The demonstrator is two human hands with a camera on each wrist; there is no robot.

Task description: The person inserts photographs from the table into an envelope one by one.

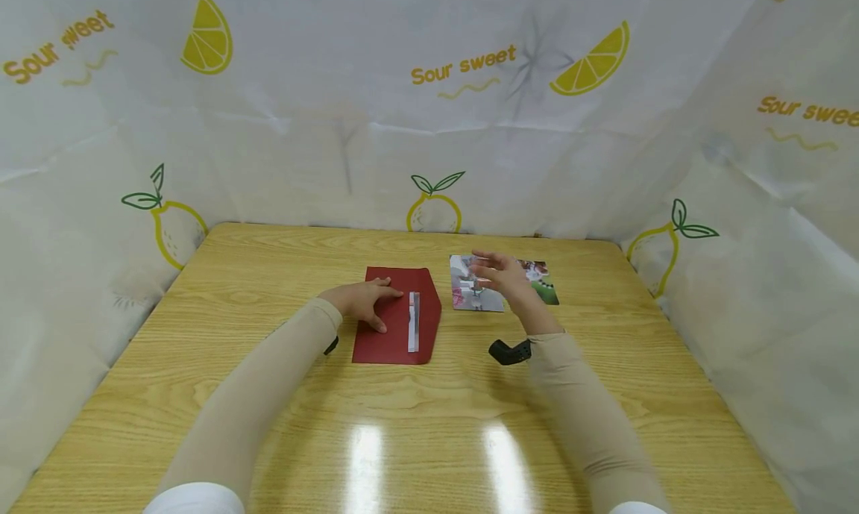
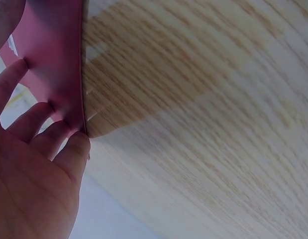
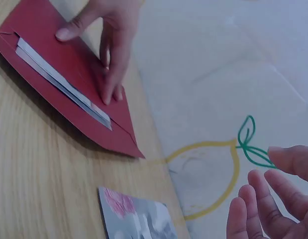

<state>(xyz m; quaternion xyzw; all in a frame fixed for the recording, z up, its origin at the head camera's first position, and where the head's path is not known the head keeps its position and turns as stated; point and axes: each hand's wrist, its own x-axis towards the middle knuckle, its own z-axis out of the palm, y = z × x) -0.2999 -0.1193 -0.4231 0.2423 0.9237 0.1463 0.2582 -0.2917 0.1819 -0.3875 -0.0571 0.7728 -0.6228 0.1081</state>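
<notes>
A pale hanging cloth printed with yellow lemons (image 1: 322, 89) backs a wood-grain table (image 1: 403, 417). On it, left of centre, lies a flat red paper envelope (image 1: 396, 329), its pointed flap (image 1: 432, 305) unfolded toward the right, with a narrow stack of white-edged paper (image 1: 414, 324) showing at its mouth. The left hand (image 1: 362, 301) rests on the envelope, fingers spread and pressing rather than clasping. The right hand (image 1: 505, 275) is raised, thumb and fingers apart with nothing between them, near a glossy grey picture card with a pink patch (image 1: 478, 301) and a glossy green-and-dark picture card (image 1: 542, 279) just beyond.

The step in hand seems to be steadying the envelope while the right hand reaches. To do it well, press lightly away from the mouth, leave the flap uncreased, and take any card by its edges to avoid smudging its face.
</notes>
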